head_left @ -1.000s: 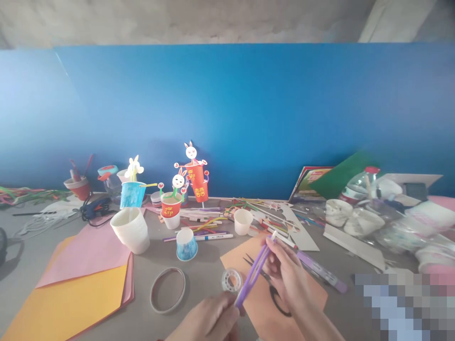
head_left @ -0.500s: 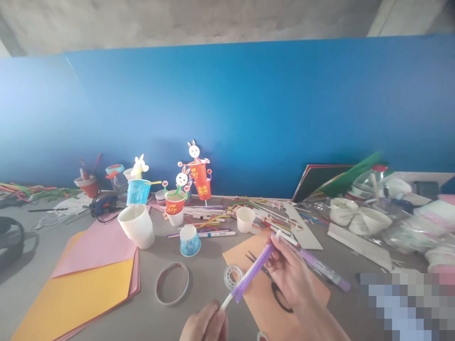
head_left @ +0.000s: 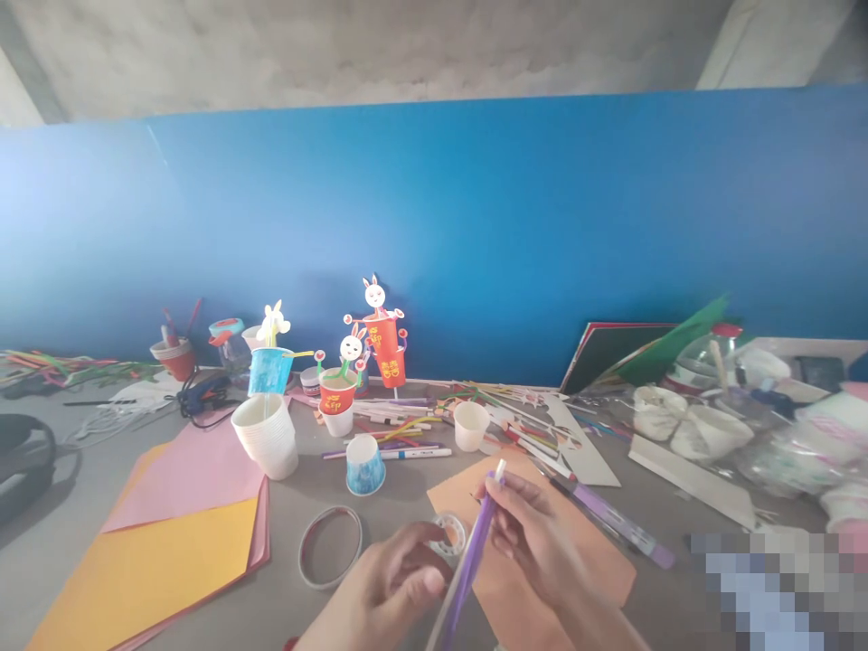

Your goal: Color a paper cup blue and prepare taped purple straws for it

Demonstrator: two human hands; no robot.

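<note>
A slim white stick [head_left: 500, 470] with long purple strips [head_left: 478, 535] lying along it is pinched near its upper end by my right hand [head_left: 533, 524]. It slants down toward me, and its lower end runs off the bottom of the view. My left hand [head_left: 393, 579] is to the left of the stick, its fingers curved and apart, holding nothing. Its index fingertip reaches the edge of a small clear tape roll [head_left: 453, 535]; whether they touch, I cannot tell. Orange paper [head_left: 589, 551] lies beneath my right hand, which hides most of the scissors there.
A larger tape ring [head_left: 330, 547] and a blue-painted cup [head_left: 365, 466] sit left of centre. Stacked white cups [head_left: 266, 438], rabbit-topped red cups [head_left: 337, 393] and coloured paper [head_left: 183, 551] are farther left. Pens and straws lie behind; bags and cups [head_left: 712, 429] crowd the right.
My left hand has let go of the stick's lower end and opened beside it, near the tape roll. My right hand has shifted left and down with the stick, which stands steeper.
</note>
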